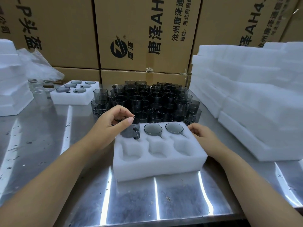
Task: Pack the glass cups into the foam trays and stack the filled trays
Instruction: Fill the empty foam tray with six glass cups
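Head view: the left hand (pixel 114 122) pinched a smoked glass cup (pixel 130 132) by its rim, poised at the back-left pocket of the foam tray (pixel 157 169) (two seated cups (pixel 153 129) lay to its right, the front row empty). Lowering it straight, handle turned to the slot, looked wisest, while the right hand (pixel 202 134) gripped the tray's far corner.
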